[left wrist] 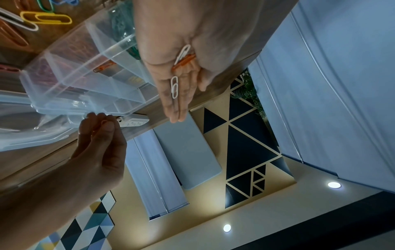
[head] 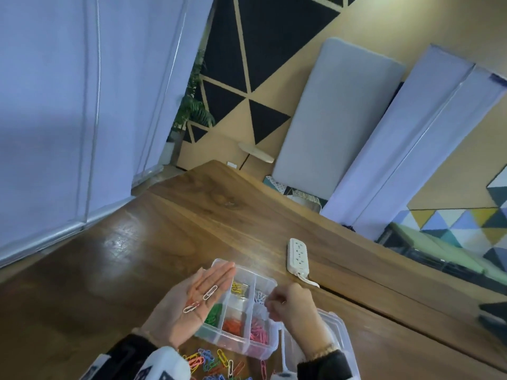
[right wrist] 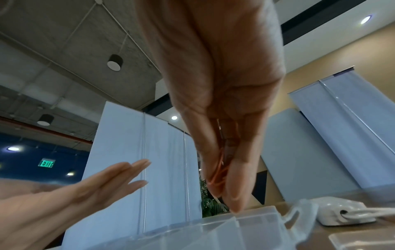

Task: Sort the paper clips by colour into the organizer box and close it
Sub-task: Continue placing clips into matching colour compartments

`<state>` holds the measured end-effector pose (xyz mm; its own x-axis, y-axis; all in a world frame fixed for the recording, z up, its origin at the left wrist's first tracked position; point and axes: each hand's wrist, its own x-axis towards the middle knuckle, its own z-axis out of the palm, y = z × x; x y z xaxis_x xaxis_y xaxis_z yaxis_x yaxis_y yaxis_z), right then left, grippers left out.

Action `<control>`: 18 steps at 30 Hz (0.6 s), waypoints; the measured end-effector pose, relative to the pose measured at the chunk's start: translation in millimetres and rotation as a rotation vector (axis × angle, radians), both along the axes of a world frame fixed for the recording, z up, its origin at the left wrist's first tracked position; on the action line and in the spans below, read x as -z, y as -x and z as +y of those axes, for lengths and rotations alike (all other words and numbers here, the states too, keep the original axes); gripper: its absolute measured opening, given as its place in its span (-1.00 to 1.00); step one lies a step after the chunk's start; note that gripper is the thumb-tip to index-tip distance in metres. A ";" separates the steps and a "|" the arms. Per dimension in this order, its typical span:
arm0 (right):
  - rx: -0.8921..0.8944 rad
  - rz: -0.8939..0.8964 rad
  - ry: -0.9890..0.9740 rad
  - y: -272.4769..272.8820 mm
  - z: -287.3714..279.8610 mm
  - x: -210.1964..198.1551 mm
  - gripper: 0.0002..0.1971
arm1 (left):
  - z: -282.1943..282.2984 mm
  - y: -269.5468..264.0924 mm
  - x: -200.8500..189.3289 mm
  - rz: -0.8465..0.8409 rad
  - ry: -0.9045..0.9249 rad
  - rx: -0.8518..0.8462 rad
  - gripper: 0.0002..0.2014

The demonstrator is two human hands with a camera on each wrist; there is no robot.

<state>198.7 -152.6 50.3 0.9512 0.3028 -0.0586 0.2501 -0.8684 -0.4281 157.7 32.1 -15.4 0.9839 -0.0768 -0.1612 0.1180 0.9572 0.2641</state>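
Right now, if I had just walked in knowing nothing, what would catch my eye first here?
Probably the left hand, held flat and palm up over the clear organizer box, with two white paper clips lying loose on it. Next, the box's compartments showing green, orange, pink and yellow clips, while the right hand pinches something small above them. A jumble of mixed coloured clips waits on the wooden table nearest the person.

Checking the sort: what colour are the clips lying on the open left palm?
Two white clips and one orange clip on the left hand; clearest from the left wrist.
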 end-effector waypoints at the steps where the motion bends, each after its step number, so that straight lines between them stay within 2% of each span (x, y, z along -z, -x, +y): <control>1: -0.014 -0.015 0.005 0.4 -1.9 1.8 -0.84 | -3.2 0.0 -0.3 0.005 0.001 -0.007 -0.28; 2: -0.033 -0.035 0.017 1.0 -3.6 3.4 -0.84 | -5.0 0.3 -2.0 0.006 0.019 -0.011 -0.32; 4: -0.056 -0.058 0.025 2.3 -7.4 3.9 -0.82 | -5.2 0.7 -2.4 -0.010 0.024 0.021 -0.57; 5: -0.049 -0.046 -0.007 2.4 -9.2 4.3 -0.79 | -4.8 4.1 -6.6 -0.023 0.022 0.031 -0.63; 7: -0.028 -0.049 -0.087 2.3 -14.2 7.0 -0.75 | -4.6 8.1 -10.9 -0.026 0.008 0.051 -0.65; 8: -0.025 -0.073 -0.111 3.6 -16.7 7.1 -0.76 | -3.9 10.0 -13.3 -0.031 0.001 0.049 -0.57; 10: -0.065 -0.137 -0.136 6.7 -20.5 5.9 -0.81 | -3.6 10.7 -13.3 -0.016 0.023 0.053 -0.26; 11: -0.112 -0.161 -0.150 10.3 -20.5 3.6 -0.83 | -3.6 11.2 -14.1 -0.024 0.047 0.065 -0.20; 14: -0.310 -0.226 -0.174 23.0 -11.8 -2.5 -0.90 | -7.6 16.6 -23.0 -0.042 0.104 0.106 -0.40; 18: -0.512 -0.435 -0.201 38.3 6.9 -1.2 -0.91 | -18.6 20.3 -24.6 0.031 0.038 0.215 -0.12</control>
<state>160.3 -145.7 51.5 0.6101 0.6842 0.3997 0.7919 -0.5098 -0.3361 137.4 13.5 9.2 0.9388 -0.2914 -0.1837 0.3283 0.9183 0.2212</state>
